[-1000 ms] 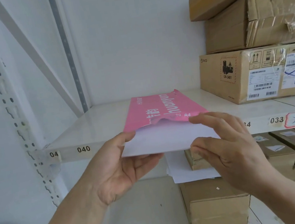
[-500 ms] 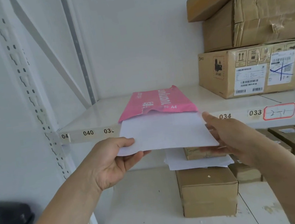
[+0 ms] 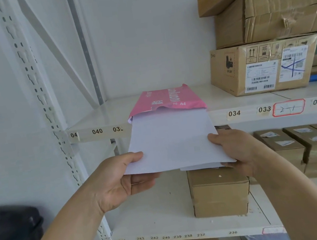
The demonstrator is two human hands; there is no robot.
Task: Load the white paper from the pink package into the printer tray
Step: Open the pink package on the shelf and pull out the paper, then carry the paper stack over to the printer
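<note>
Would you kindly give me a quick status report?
Both hands, left hand and right hand, grip white paper. Far end inside pink package. Printer tray unseen.

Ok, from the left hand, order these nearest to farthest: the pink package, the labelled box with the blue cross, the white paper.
1. white paper, held in the left hand
2. pink package, on the shelf ahead
3. labelled box, far right on that shelf

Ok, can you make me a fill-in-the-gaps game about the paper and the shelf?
1. The stack of white paper slides out of a ____ package.
2. Both the left hand and the right hand ____ the paper.
3. The package lies on a white metal ____.

Missing words: pink; hold; shelf
</note>
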